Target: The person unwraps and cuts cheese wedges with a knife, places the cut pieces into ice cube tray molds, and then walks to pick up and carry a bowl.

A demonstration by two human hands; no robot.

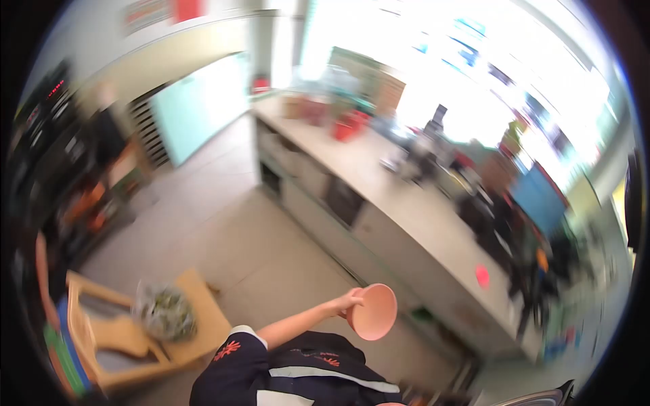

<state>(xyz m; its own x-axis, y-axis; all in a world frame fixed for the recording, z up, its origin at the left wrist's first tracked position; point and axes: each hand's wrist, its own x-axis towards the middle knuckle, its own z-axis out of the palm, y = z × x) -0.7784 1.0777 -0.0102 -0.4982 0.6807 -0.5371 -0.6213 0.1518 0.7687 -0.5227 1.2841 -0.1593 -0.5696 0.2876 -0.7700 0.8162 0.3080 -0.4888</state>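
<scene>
My left hand [348,302] reaches across in front of my dark shirt and is closed on the left side of a pink bowl [374,312]. The bowl is tilted so that its smooth inside faces up toward me, and I see nothing in it. It is held over the floor, close to the front of a long counter. My right hand cannot be made out. Only a small skin-coloured sliver shows at the bottom edge, too little to identify.
A wooden chair [108,331] at lower left bears a clear plastic bag [166,312] of greenish contents. The long counter [406,216] holds a red container [350,126], a pink round item [482,276] and blurred clutter. A pale panel [203,105] stands at the back left.
</scene>
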